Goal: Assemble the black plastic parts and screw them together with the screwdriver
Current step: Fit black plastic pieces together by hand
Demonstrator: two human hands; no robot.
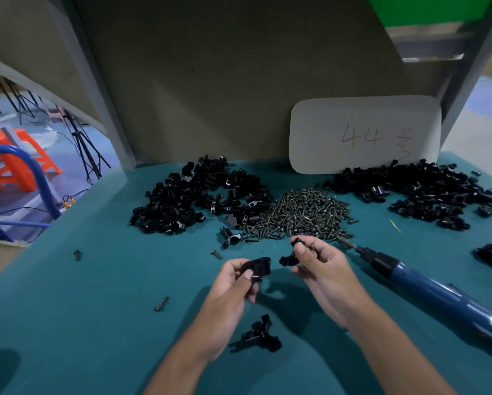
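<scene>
Above the table's near edge, left hand (pixel 236 280) pinches one black part (pixel 260 266) — right hand (pixel 319 263) pinches another (pixel 292 256), just apart.

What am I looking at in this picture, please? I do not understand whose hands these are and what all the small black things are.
There is no machine; a person wears a camera on the head, looking down at their own hands. The left hand holds one black plastic part, and the right hand pinches another black part. They are not joined. On the green table lie two heaps of black parts, a heap of screws between them, and a blue electric screwdriver at the right. One assembled-looking piece lies near the wrists.
</scene>
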